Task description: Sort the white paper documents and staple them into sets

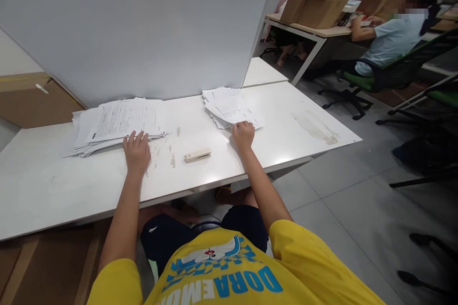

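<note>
White panel point(143, 24) cropped, papers point(229, 105) illegible

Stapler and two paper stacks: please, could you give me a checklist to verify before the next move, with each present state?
1. Stapler on the table, between the stacks: ok.
2. Staples loaded: cannot tell.
3. Left stack edges even: not ok, sheets fan out.
4. Right stack edges even: not ok, sheets spread.
5. Left hand at its stack's near edge: ok.
6. Right hand has a firm grip on paper: cannot tell.
</note>
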A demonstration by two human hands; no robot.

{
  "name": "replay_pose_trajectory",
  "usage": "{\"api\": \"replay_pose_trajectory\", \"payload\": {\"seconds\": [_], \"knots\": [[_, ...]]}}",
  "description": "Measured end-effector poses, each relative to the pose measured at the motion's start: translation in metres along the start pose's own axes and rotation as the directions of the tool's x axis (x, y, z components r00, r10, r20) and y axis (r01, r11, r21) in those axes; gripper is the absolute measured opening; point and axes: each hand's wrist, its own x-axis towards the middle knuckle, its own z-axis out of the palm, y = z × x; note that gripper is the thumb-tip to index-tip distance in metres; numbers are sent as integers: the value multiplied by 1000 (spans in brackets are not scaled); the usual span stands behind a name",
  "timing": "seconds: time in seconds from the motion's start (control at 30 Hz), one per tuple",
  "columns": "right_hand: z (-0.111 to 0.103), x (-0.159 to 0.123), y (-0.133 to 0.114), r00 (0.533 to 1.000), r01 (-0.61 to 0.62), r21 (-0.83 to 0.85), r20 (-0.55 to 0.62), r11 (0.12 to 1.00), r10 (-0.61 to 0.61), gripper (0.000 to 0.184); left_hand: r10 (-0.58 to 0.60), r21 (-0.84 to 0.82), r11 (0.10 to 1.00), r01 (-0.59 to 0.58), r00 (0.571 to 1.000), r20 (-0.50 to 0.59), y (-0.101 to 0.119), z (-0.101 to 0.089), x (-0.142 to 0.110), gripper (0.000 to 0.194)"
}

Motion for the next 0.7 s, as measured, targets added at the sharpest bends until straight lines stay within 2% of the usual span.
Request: {"api": "replay_pose_trajectory", "payload": {"seconds": [0.17,0.27,0.3,0.37,0.4,0.43,0.47,0.5,0.53,0.57,0.6,0.63,0.7], "knots": [[-9,-11,1,991,-102,59,91,993,96,29,91,-56,994,-92,996,-14,27,-4,-12,34],[-9,-11,0,985,-144,114,111,983,131,31,237,-175,957,-231,971,11,56,-5,-15,29],[-9,-10,0,987,-144,132,92,981,133,32,319,-239,923,-303,947,34,72,-4,-17,28],[-11,-8,0,991,-134,171,27,976,131,33,509,-410,800,-438,857,76,111,1,-25,25],[-12,-8,0,991,-126,195,-13,973,131,33,586,-505,723,-472,806,86,134,4,-29,23],[-15,-9,0,989,-118,223,-57,968,133,33,623,-587,666,-461,777,96,158,9,-34,21],[-18,-11,0,985,-105,252,-105,962,135,33,616,-654,636,-410,780,109,183,14,-38,21],[-21,-15,1,979,-88,280,-154,956,136,33,540,-702,647,-298,829,145,206,21,-40,23],[-25,-20,2,971,-66,305,-201,950,132,32,412,-744,654,-138,890,197,227,28,-40,28],[-30,-27,4,964,-39,325,-238,945,121,32,235,-782,619,75,932,275,245,36,-37,34],[-34,-36,5,959,-8,339,-263,941,102,32,95,-814,512,276,923,373,259,44,-31,41],[-38,-46,6,960,25,348,-271,937,75,31,-7,-823,366,434,886,464,270,53,-23,48],[-46,-69,9,970,87,361,-242,929,4,27,-90,-787,80,612,791,606,282,71,-3,59]]}}
